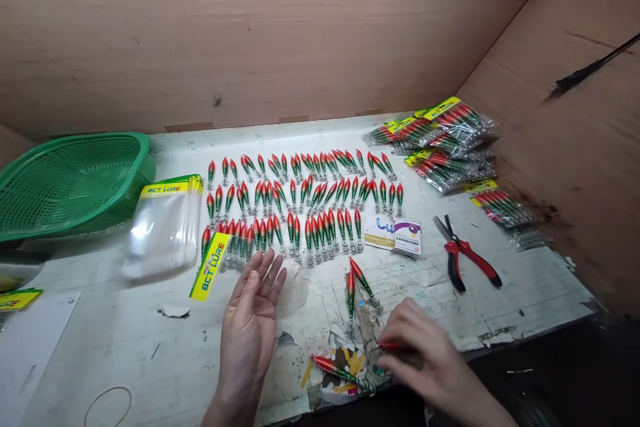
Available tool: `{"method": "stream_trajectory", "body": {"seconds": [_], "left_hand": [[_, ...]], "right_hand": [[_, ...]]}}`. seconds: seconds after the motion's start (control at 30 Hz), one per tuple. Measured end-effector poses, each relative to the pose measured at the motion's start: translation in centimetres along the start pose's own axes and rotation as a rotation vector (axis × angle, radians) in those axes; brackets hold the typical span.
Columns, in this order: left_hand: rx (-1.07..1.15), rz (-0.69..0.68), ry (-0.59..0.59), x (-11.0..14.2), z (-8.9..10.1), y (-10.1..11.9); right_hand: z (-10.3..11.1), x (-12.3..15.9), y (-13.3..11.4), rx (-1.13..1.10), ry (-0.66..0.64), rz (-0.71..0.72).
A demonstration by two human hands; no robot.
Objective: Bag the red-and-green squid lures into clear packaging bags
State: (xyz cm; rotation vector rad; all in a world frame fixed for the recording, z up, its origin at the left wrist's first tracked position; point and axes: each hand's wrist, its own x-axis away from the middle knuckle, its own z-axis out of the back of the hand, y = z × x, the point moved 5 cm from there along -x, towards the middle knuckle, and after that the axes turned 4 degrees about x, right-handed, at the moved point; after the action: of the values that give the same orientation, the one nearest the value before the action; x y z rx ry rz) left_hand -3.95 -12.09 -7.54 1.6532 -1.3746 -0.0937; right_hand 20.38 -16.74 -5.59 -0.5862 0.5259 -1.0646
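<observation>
My left hand [253, 320] is palm up with its fingers stretched out, holding nothing. Just behind its fingertips lies a clear plastic bag with a yellow BCT LURE header [209, 268]; whether they touch I cannot tell. At the table's front edge my right hand [420, 347], slightly blurred, has thumb and fingers closed round a red-tipped fishing lure [389, 345], mostly hidden. One red and green lure [336, 369] lies left of that hand, and two more lures [351, 290] lie above it. Several similar lures [320, 192] with metal hooks stretch across the table in three rows.
A stack of clear header bags [163, 233] lies beside a green plastic basket [83, 197] at left. Filled lure packs [445, 140] are piled back right. Red-handled pliers [465, 253] and printed cards [393, 235] lie right of centre. A rubber band [130, 407] is front left.
</observation>
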Motion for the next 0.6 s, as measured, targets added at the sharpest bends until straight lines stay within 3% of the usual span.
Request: {"method": "stream_trajectory", "body": {"seconds": [0.07, 0.2, 0.37, 0.6], "left_hand": [[0.010, 0.031, -0.002, 0.3, -0.2, -0.1], [0.036, 0.097, -0.010, 0.7, -0.6, -0.4], [0.073, 0.136, 0.009, 0.7, -0.8, -0.5], [0.120, 0.171, 0.051, 0.6, -0.7, -0.4]], "right_hand": [[-2.1, 0.7, -1.3, 0.119, -0.116, 0.043], [-5.1, 0.8, -2.4, 0.231, -0.185, 0.024], [-6.0, -0.1, -2.4, 0.220, -0.251, -0.063], [-6.3, -0.1, -3.0, 0.243, -0.176, -0.096]]}}
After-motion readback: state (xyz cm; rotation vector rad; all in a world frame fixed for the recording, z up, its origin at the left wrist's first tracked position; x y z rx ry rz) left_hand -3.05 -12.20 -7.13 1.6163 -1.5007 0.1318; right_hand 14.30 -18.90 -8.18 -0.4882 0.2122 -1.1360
